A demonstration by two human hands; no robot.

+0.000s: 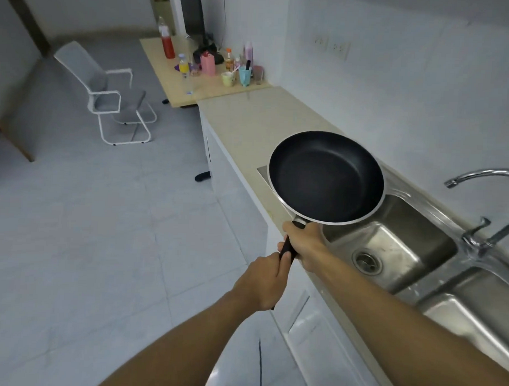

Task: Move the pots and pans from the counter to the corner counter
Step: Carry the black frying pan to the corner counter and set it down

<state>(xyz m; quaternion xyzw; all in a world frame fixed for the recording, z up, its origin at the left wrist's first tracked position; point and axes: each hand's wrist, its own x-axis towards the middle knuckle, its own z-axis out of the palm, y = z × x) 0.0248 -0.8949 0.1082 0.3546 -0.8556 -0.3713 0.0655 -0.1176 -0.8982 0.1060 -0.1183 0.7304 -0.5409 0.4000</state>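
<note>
A black non-stick frying pan (326, 178) with a silver rim is held level in the air above the beige counter (258, 120) and the left edge of the steel sink (390, 243). Both hands grip its black handle. My right hand (303, 243) holds the handle close to the pan. Behind it, my left hand (261, 279) wraps the handle's end. The pan is empty.
A double sink with a curved tap (479, 177) lies to the right. Past the counter stands a wooden table (176, 83) with bottles and cups. A grey chair (106, 95) stands on the tiled floor at left. White cabinets run below the counter.
</note>
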